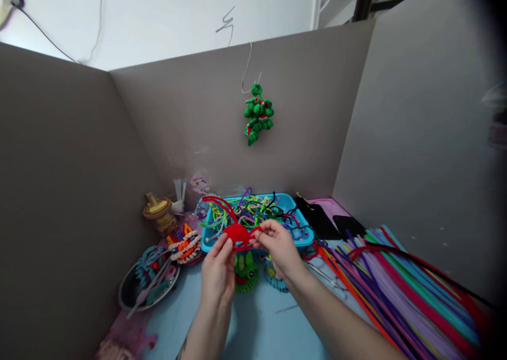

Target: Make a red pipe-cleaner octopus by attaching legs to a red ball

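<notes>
A red fuzzy pipe-cleaner piece (237, 234) is held up in front of the blue tray, its body a rounded dome with long red stems rising to the upper left. My left hand (218, 267) pinches the dome's left edge between thumb and fingers. On the other side, my right hand (277, 246) is closed on a red stem end at the piece's right. Below the hands, a green figure with an eye (246, 273) stands on the table. Partly hidden behind my right wrist is a blue and yellow figure (276, 278).
A blue tray (308, 237) holds tangled pipe-cleaner scraps. Bundles of coloured pipe cleaners (412, 291) lie at right, near scissors (322, 273). A metal bowl (127, 296) and an orange-and-cream figure (187, 246) are at left. A green ornament (258, 114) hangs on the grey partition (178, 117).
</notes>
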`<state>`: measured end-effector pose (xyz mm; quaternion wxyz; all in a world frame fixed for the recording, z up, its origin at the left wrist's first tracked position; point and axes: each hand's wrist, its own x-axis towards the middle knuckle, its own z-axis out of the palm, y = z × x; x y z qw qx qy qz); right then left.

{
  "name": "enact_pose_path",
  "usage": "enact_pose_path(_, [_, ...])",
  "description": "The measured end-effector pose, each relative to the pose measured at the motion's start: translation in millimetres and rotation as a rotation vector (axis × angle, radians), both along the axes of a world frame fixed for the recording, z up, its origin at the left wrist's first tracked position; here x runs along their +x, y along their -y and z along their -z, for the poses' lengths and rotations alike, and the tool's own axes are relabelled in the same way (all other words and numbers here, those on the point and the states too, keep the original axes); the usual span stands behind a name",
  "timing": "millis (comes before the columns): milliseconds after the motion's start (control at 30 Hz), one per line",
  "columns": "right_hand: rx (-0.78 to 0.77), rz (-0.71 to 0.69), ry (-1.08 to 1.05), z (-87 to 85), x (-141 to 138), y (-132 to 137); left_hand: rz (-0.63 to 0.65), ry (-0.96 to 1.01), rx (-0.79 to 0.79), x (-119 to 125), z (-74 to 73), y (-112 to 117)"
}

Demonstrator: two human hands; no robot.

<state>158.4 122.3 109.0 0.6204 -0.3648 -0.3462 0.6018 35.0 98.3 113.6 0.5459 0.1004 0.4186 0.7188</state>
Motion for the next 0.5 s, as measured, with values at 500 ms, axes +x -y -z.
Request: enact_pose_path(500, [-0.141,-0.106,0.059,11.0,-2,-4,0.131,0.144,-0.029,-1,-3.8,3])
